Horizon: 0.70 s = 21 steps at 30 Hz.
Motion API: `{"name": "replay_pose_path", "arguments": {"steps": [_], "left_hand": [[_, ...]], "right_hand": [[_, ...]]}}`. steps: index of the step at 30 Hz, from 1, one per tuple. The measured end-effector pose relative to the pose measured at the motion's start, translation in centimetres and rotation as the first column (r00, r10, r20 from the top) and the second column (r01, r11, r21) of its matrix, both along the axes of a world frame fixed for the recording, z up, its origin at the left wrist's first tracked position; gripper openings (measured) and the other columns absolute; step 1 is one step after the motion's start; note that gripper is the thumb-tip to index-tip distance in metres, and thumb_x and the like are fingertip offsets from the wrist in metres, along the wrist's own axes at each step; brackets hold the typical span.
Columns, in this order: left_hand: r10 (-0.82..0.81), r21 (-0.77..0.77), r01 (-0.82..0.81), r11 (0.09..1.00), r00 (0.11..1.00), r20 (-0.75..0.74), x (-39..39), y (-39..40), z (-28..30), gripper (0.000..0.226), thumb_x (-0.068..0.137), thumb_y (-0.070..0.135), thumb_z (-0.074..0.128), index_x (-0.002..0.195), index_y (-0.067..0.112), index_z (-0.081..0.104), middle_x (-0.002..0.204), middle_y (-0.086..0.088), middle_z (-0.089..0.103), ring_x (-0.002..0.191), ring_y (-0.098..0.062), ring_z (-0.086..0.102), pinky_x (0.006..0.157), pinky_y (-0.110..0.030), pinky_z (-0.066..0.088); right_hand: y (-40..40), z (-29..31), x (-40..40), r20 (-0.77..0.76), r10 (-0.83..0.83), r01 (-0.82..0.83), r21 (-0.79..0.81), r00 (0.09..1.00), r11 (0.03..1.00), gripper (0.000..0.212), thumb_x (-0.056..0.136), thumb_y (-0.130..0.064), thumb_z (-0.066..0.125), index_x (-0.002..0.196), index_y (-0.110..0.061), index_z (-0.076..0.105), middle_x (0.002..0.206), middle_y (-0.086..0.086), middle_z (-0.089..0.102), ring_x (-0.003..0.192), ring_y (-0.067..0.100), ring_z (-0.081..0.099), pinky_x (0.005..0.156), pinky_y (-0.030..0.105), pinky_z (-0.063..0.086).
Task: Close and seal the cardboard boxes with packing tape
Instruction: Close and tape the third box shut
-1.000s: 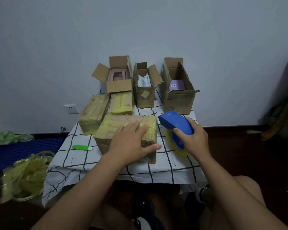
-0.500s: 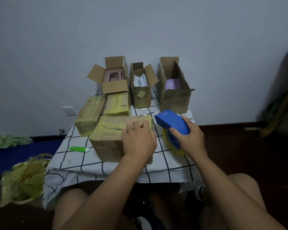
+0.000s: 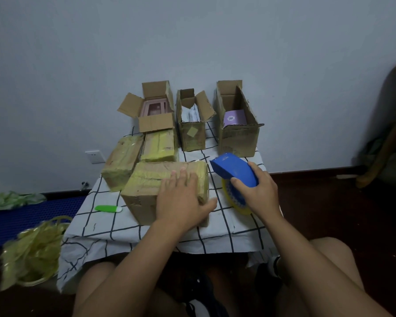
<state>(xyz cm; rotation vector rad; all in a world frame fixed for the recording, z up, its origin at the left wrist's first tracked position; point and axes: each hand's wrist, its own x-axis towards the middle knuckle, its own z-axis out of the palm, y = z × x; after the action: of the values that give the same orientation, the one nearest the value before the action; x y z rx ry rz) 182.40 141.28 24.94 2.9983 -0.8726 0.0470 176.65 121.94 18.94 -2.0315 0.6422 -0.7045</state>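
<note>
Now, taped box (image 3: pixel 146 186) at worktop (image 3: pixel 217 234) front.
Left hand (image 3: pixel 183 202) lies flat on box, fingers straight; right hand (image 3: pixel 258 191) grips blue dispenser (image 3: pixel 233 171) just right of box.
</note>
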Motion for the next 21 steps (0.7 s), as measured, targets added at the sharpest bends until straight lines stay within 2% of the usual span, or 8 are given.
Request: {"name": "replay_pose_path", "arguments": {"steps": [3, 7, 9, 11, 13, 16, 19, 21], "left_hand": [[-0.025, 0.052, 0.026, 0.998, 0.999, -0.033, 0.5, 1.8, 0.2, 0.098, 0.077, 0.086, 0.036, 0.154, 0.040, -0.003, 0.165, -0.001, -0.002, 0.150, -0.035, -0.001, 0.119, -0.056, 0.004], [-0.085, 0.058, 0.086, 0.995, 0.996, -0.026, 1.6, 3.8, 0.5, 0.098, 0.084, 0.075, 0.046, 0.156, 0.025, 0.003, 0.165, -0.004, -0.003, 0.151, -0.028, 0.002, 0.121, -0.045, 0.007], [-0.069, 0.050, 0.069, 0.996, 0.998, -0.008, 2.2, 5.1, 0.7, 0.089, 0.080, 0.084, 0.034, 0.154, 0.040, 0.010, 0.164, -0.004, -0.010, 0.150, -0.031, -0.006, 0.118, -0.050, -0.003], [-0.017, 0.052, 0.018, 0.999, 1.000, -0.005, 2.5, 6.0, 0.7, 0.089, 0.068, 0.095, 0.016, 0.148, 0.057, 0.007, 0.164, -0.004, -0.010, 0.148, -0.037, -0.013, 0.112, -0.062, -0.012], [0.023, 0.007, -0.023, 1.000, 0.999, -0.036, 2.6, 6.3, 0.3, 0.095, 0.063, 0.097, 0.007, 0.148, 0.057, 0.005, 0.165, -0.005, 0.000, 0.150, -0.036, -0.006, 0.112, -0.066, -0.007], [0.102, -0.107, -0.104, 0.989, 0.994, -0.028, 2.5, 6.4, -0.2, 0.109, 0.061, 0.098, -0.001, 0.152, 0.041, 0.018, 0.165, -0.005, 0.008, 0.151, -0.030, -0.002, 0.116, -0.063, -0.002], [0.194, -0.178, -0.208, 0.962, 0.977, -0.093, 2.3, 6.6, -0.1, 0.101, 0.060, 0.099, 0.006, 0.147, 0.050, 0.026, 0.164, -0.009, -0.002, 0.148, -0.035, -0.014, 0.113, -0.063, -0.005], [0.210, -0.226, -0.236, 0.945, 0.969, -0.132, 2.3, 6.9, 0.2, 0.093, 0.063, 0.097, 0.015, 0.144, 0.053, 0.031, 0.164, -0.008, 0.001, 0.148, -0.036, -0.005, 0.114, -0.061, 0.006]], "right_hand": [[-0.1, 0.1, 0.0, -0.008, 0.003, -0.003, 0.010, 1.000, 1.000, 0.069, 0.082, -0.048, 0.073, 0.142, -0.026, 0.049, 0.122, 0.000, 0.054, 0.109, 0.019, 0.053, 0.091, 0.040, 0.050], [-0.4, 0.8, 0.3, 0.007, 0.044, -0.045, 0.065, 0.999, 0.997, 0.064, 0.081, -0.046, 0.076, 0.137, -0.026, 0.053, 0.119, -0.002, 0.055, 0.108, 0.019, 0.055, 0.094, 0.046, 0.053], [-0.4, 2.0, 0.2, 0.050, 0.031, -0.035, 0.087, 0.998, 0.996, 0.062, 0.080, -0.043, 0.078, 0.134, -0.024, 0.056, 0.119, -0.003, 0.056, 0.106, 0.018, 0.056, 0.092, 0.047, 0.055], [-0.4, 3.7, 0.2, 0.142, 0.004, -0.018, 0.098, 0.990, 0.995, 0.058, 0.080, -0.039, 0.079, 0.132, -0.023, 0.059, 0.121, -0.003, 0.059, 0.107, 0.016, 0.058, 0.093, 0.043, 0.055], [-0.1, 5.9, 0.4, 0.261, -0.008, -0.025, 0.123, 0.965, 0.992, 0.055, 0.078, -0.039, 0.080, 0.128, -0.024, 0.062, 0.120, -0.004, 0.062, 0.106, 0.015, 0.061, 0.091, 0.038, 0.056], [1.2, 9.0, 1.0, 0.388, 0.021, -0.085, 0.149, 0.921, 0.985, 0.056, 0.075, -0.042, 0.077, 0.126, -0.023, 0.063, 0.117, -0.003, 0.064, 0.103, 0.013, 0.063, 0.081, 0.025, 0.055], [2.8, 10.8, 1.8, 0.429, 0.062, -0.147, 0.166, 0.901, 0.975, 0.044, 0.082, -0.031, 0.078, 0.123, -0.028, 0.061, 0.116, -0.007, 0.062, 0.103, 0.011, 0.063, 0.078, 0.021, 0.054], [3.7, 11.1, 2.4, 0.434, 0.084, -0.175, 0.174, 0.897, 0.969, 0.042, 0.083, -0.028, 0.078, 0.120, -0.033, 0.059, 0.115, -0.009, 0.060, 0.105, 0.012, 0.062, 0.080, 0.022, 0.055]]}}
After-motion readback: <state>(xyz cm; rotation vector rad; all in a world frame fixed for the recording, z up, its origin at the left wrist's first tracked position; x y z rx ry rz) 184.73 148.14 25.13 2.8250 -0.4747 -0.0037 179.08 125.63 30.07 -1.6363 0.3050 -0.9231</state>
